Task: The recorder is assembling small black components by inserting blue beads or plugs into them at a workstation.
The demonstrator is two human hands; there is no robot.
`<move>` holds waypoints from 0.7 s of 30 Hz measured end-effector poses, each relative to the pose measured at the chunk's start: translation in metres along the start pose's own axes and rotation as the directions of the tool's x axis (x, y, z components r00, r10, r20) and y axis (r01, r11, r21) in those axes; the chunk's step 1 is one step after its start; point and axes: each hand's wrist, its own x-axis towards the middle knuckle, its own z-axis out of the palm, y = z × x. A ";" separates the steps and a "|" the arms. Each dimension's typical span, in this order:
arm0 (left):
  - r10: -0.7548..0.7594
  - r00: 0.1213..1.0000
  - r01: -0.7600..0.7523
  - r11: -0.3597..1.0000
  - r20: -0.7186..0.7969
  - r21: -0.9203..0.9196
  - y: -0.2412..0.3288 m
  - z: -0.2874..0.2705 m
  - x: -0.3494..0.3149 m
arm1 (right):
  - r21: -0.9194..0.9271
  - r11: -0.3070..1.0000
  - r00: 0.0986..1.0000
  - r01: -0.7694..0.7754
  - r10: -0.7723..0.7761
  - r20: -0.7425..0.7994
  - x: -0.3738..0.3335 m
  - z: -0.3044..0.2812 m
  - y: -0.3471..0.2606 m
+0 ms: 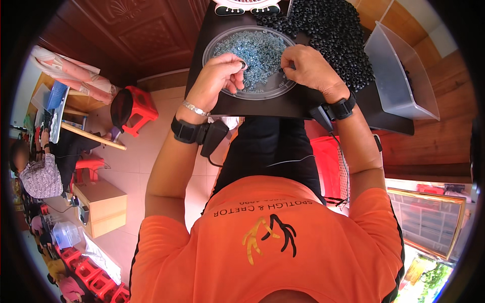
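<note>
A round clear plastic tray point(275, 92) near the table's front edge holds a heap of small glassy blue-green pieces point(252, 50). Over its left side, my left hand point(222, 72) pinches a small black ring point(244, 65) between thumb and forefinger, the other fingers curled. My right hand point(310, 67) is closed over the tray's right side, thumb and fingertips pressed together. Something small and dark shows at those fingertips, too little to name. To the right of the tray spreads a big pile of black rings point(333, 38).
A translucent plastic bin point(399, 76) stands tilted at the table's right. The dark table point(252, 107) ends close before my body. Cabled black devices are strapped to both wrists. A red stool point(139, 110), a cardboard box point(101, 204) and a seated person point(43, 174) are at left.
</note>
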 end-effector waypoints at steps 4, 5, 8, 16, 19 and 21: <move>0.036 0.998 -0.044 0.987 -0.058 -0.156 -0.009 0.004 -0.017 | -0.154 0.973 0.979 0.171 -0.186 -0.086 0.001 0.004 -0.004; 0.035 0.998 -0.044 0.987 -0.059 -0.155 -0.012 0.004 -0.020 | -0.153 0.973 0.979 0.172 -0.186 -0.087 0.001 0.006 -0.008; 0.078 0.992 -0.099 0.968 -0.099 -0.229 -0.018 0.004 -0.024 | 0.174 0.968 0.983 0.183 -0.186 -0.001 0.002 0.011 -0.027; -0.009 0.996 -0.008 0.983 -0.094 -0.185 -0.022 0.003 -0.024 | 0.019 0.980 0.980 0.200 -0.200 -0.023 0.016 0.034 -0.037; 0.015 0.993 -0.032 0.989 -0.115 -0.147 -0.024 0.004 -0.028 | -0.015 0.998 0.993 0.059 -0.060 -0.098 0.020 0.037 -0.035; 0.017 0.993 -0.035 0.988 -0.118 -0.149 -0.024 0.004 -0.029 | 0.045 0.999 0.991 0.001 0.005 -0.132 0.020 0.031 -0.033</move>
